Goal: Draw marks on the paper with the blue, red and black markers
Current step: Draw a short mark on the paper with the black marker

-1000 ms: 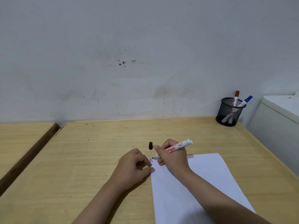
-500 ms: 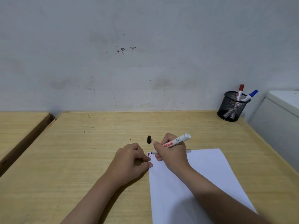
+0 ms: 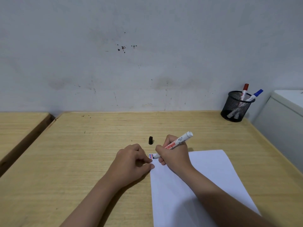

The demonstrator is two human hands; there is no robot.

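Observation:
A white sheet of paper [image 3: 193, 182] lies on the wooden desk. My right hand [image 3: 174, 153] grips an uncapped white-bodied black marker [image 3: 177, 142], its tip down at the paper's top left corner beside short blue and red marks [image 3: 150, 156]. My left hand [image 3: 132, 160] rests curled on the desk, fingertips pressing the paper's left edge. The marker's black cap [image 3: 150, 140] stands on the desk just beyond the hands. The red marker [image 3: 245, 91] and blue marker [image 3: 255, 95] stand in the mesh cup.
A black mesh pen cup [image 3: 234, 108] sits at the desk's far right corner by the wall. A white cabinet [image 3: 285, 122] adjoins the right edge. A second wooden desk [image 3: 18, 128] stands to the left across a gap.
The view has tilted slightly, shifting everything in frame. My right hand stays at the paper's top left corner with the marker tip; my left hand keeps holding the paper edge.

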